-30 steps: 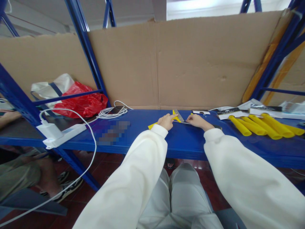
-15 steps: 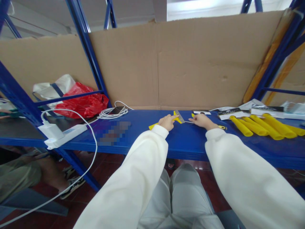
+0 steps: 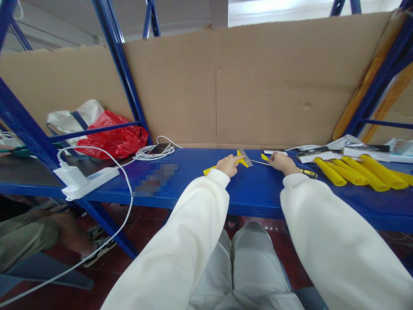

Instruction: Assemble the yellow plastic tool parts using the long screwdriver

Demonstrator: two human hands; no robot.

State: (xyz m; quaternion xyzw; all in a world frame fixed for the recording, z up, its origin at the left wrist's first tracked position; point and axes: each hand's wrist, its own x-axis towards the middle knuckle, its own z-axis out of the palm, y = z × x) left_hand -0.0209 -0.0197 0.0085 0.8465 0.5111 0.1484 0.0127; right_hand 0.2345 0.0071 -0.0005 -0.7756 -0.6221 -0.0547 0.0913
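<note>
My left hand is closed around a scraper with a yellow handle; its wide metal blade points right, away from the fingers. My right hand is closed on a screwdriver, whose yellow and black handle shows past the wrist side. The thin shaft reaches left toward the scraper; whether its tip touches the blade I cannot tell. Close to the right fingertips is a small yellow piece, partly hidden by the hand.
Several yellow tubular handles lie on the blue bench at right, before flat packages. Coiled white cable, a phone and a power strip are at left. A cardboard panel stands behind. A person sits at far left.
My right hand has moved right with the screwdriver, and more of the shaft shows. The left hand keeps the scraper in nearly the same place. The view has shifted slightly.
</note>
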